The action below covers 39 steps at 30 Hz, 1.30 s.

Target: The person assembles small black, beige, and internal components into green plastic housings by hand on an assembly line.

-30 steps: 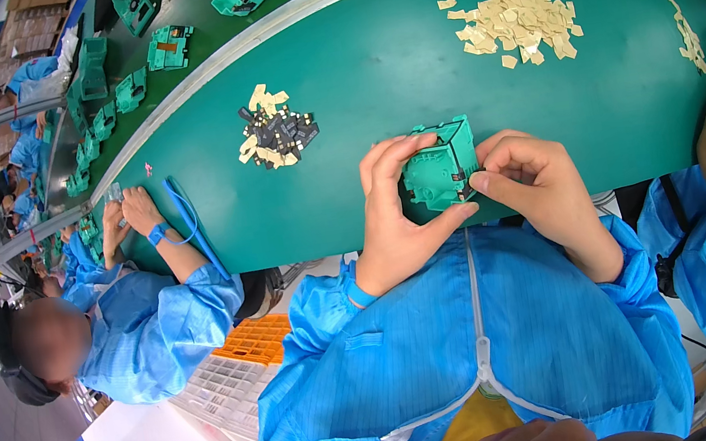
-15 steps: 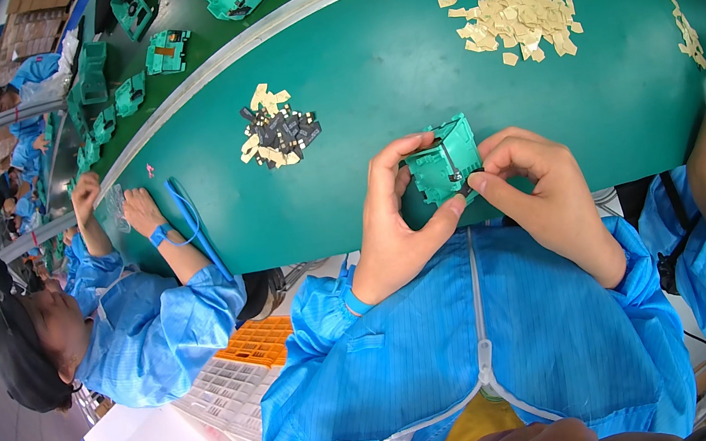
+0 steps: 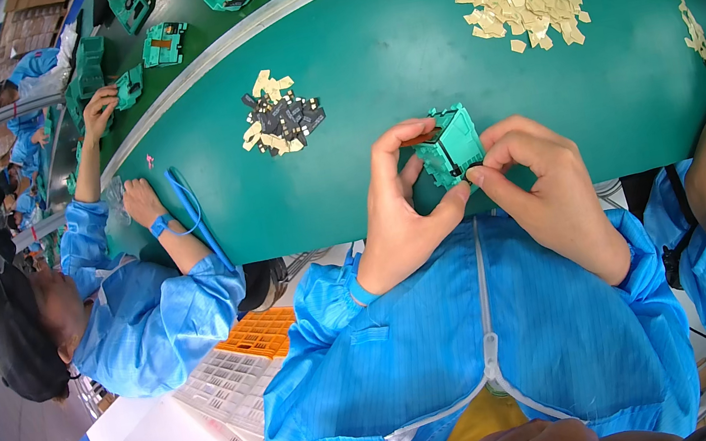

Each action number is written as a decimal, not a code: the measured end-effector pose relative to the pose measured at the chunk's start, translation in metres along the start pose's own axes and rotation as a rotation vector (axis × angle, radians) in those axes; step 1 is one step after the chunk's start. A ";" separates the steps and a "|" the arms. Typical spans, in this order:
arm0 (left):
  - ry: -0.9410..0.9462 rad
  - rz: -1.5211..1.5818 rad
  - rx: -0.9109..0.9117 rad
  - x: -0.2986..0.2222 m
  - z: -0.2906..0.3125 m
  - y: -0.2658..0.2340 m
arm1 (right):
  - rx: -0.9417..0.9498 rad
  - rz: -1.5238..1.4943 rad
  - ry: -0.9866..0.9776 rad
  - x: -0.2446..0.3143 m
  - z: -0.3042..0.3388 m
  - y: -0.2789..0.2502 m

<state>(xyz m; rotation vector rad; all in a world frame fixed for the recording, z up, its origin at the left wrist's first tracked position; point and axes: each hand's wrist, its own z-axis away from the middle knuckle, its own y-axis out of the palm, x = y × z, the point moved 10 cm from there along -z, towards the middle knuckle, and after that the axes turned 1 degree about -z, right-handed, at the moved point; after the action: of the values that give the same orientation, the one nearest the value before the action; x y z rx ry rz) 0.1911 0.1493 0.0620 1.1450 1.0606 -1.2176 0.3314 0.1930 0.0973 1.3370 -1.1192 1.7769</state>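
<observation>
A teal plastic housing (image 3: 462, 142), box-shaped and tilted, is held over the near edge of the green table. My left hand (image 3: 403, 218) is closed around its left side, fingers behind and thumb at the lower corner. A black strip runs along the housing's edge, and a brown piece shows near its top left. My right hand (image 3: 549, 191) pinches thumb and forefinger at the lower right corner, on a small black part that the fingertips mostly cover. Ahead to the left lies a pile of small black pieces (image 3: 292, 120) mixed with cream-coloured ones.
Cream flat pieces (image 3: 526, 3) are heaped at the far right of the green table (image 3: 346, 48). Beyond a pale rail (image 3: 268, 16), more teal housings (image 3: 164, 44) lie on a dark green surface. A co-worker sits at left, another at right. An orange crate (image 3: 258, 335) stands below.
The housing has turned slightly in my hands, which stay at the same corner. The left co-worker's far hand has moved from the table's edge to a teal housing beyond the rail.
</observation>
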 end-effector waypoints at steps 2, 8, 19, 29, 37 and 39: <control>-0.015 -0.009 -0.004 0.001 0.000 0.000 | 0.008 0.040 -0.020 0.004 0.000 0.000; -0.018 -0.024 0.019 0.001 0.001 0.002 | -0.004 0.031 -0.042 0.002 0.003 0.000; -0.069 0.113 0.051 0.002 -0.002 0.003 | -0.013 -0.590 0.202 -0.036 -0.009 0.006; 0.113 0.047 0.060 -0.013 -0.007 0.005 | -0.028 -0.894 0.172 -0.046 -0.018 0.006; 0.285 -0.416 0.006 -0.044 -0.018 0.010 | -0.006 -1.211 0.325 -0.077 -0.033 0.006; 0.296 -0.465 -0.014 -0.051 -0.021 0.008 | -0.032 -1.178 0.354 -0.080 -0.034 0.001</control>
<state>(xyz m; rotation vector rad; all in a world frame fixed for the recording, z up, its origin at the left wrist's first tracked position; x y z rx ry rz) 0.1956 0.1773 0.1101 1.1248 1.6225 -1.4176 0.3381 0.2235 0.0160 1.1832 -0.0525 1.0048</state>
